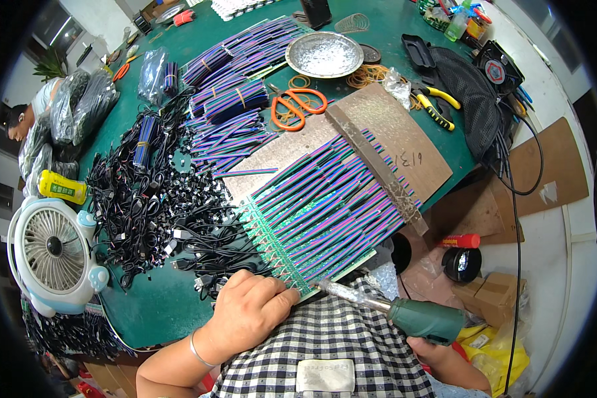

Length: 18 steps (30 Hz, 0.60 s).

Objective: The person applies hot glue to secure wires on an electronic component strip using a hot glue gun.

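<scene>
A green circuit board panel point(262, 232) lies at an angle before me, with rows of flat multicoloured ribbon wires point(331, 212) running across it. At its near left corner my left hand point(255, 308) is closed, fingers curled and pressed together; what they pinch is hidden. My right hand point(428, 350) grips the green handle of a soldering gun point(424, 320). The gun's tip points left and reaches the board's near edge, close to my left fingertips. Black cables with plugs point(212, 249) are heaped beside the left hand. A metal bar point(378, 169) rests across the wires' far ends.
Orange-handled scissors point(298, 109), a metal dish point(325, 55) and yellow-black pliers point(436, 106) lie beyond the board. Brown cardboard point(404, 132) sits under the bar. A small fan point(54, 247) stands left. Bundled ribbon wires point(235, 99) fill the far table. A checked apron point(312, 338) covers my lap.
</scene>
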Motion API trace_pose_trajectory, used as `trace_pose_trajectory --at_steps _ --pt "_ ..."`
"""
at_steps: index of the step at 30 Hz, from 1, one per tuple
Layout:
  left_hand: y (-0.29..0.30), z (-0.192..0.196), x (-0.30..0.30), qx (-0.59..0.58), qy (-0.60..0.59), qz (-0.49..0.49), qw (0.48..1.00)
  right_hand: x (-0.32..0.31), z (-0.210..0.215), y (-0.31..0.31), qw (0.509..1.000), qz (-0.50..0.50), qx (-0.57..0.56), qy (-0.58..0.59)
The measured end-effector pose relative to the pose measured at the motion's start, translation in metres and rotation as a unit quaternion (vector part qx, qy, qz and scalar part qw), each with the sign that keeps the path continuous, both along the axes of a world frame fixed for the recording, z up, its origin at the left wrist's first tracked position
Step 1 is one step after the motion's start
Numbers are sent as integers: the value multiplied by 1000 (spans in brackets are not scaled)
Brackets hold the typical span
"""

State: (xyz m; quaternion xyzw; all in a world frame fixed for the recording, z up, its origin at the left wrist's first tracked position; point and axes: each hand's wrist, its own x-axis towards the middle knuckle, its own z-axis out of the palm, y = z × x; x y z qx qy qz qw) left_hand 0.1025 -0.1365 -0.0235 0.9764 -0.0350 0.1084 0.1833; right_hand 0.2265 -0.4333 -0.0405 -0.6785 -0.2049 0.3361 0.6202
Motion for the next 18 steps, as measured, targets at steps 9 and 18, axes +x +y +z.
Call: trace_pose_trajectory --at_steps 9,18 --pt "1 -3 0 -29 -19 3 999 -1 -2 -5 999 31 -22 -10" --pt "0 -3 1 -31 -16 6 999 -2 -8 -9 998 45 -32 -6"
